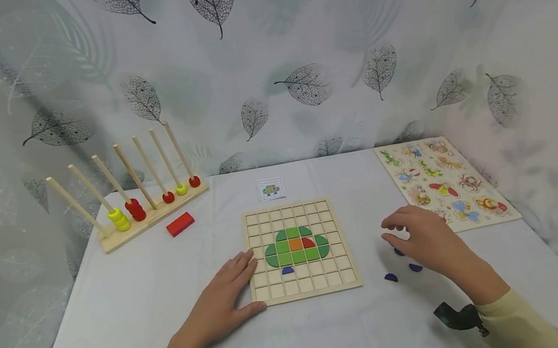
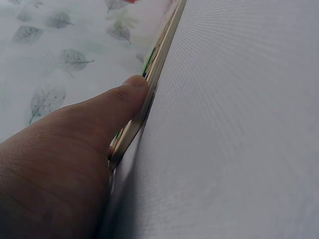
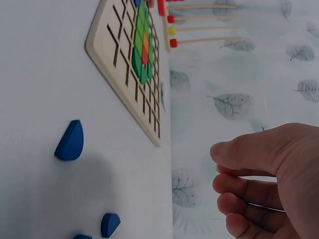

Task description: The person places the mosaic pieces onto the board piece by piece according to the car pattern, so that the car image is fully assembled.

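Left hand (image 1: 223,303) spread flat, steadying wooden grid board (image 1: 298,251) on counter (image 1: 130,310). Right hand (image 1: 425,239) loosely curled, empty, above blue quarter-round pieces (image 1: 391,278). Probably light, stiff, smooth; best pinched by opposite edges.

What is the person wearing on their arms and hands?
Both hands are bare: no gloves, and no rings that show. The left hand and right hand come out of pale cream long sleeves ending at the wrists. A small black device sits at each wrist, beside the cuff.
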Available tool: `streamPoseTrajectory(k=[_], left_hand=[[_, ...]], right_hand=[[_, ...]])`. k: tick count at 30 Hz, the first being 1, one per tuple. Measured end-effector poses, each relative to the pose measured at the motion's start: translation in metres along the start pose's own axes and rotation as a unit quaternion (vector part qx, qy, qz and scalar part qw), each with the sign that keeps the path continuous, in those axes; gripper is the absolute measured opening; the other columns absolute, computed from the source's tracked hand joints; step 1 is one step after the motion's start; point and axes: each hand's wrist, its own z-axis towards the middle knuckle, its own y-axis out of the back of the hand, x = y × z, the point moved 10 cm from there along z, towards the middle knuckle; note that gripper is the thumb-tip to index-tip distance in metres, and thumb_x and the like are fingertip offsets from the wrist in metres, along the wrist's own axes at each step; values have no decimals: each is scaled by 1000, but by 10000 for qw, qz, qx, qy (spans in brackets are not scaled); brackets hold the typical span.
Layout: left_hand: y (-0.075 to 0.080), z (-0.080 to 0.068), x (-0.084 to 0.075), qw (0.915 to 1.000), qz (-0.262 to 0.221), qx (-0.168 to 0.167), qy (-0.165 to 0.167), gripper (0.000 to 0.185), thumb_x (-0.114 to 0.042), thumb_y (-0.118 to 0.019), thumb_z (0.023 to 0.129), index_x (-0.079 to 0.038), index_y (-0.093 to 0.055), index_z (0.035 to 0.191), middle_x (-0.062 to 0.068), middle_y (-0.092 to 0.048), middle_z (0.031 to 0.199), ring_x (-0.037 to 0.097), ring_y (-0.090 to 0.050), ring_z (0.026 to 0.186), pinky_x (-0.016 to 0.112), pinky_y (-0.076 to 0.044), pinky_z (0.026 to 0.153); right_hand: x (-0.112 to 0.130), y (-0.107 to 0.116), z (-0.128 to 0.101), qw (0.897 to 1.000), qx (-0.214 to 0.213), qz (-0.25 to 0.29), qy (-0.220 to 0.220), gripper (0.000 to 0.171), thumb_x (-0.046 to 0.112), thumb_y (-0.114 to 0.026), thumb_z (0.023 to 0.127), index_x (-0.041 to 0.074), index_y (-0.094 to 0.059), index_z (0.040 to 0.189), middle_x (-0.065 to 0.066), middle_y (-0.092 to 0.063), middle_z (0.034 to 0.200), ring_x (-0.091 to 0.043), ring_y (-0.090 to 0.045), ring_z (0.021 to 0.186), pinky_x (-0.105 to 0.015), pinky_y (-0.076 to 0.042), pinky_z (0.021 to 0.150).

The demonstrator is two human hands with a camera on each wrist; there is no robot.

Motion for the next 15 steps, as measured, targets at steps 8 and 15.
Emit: streamPoseTrajectory(k=[8,15], left_hand=[[0,0,0,10000,-7,-2,3,94,-67,-69,98,-11,-40,169,-1,-25,179,23,-21,164,50,-24,131],[1,0,0,9998,50,-144,-91,94,-67,-70,98,-11,-42,168,0,-27,178,24,-24,164,51,-27,130]], right_hand=[[-31,-6,-15,9983,301,15,-497,18,13,-89,91,8,-82,108,0,-74,97,-22,-63,88,-41,-57,73],[-50,-22,-25,9940,609,99,-900,18,17,-89,92,9,-82,107,1,-73,94,-21,-61,86,-38,-56,71]])
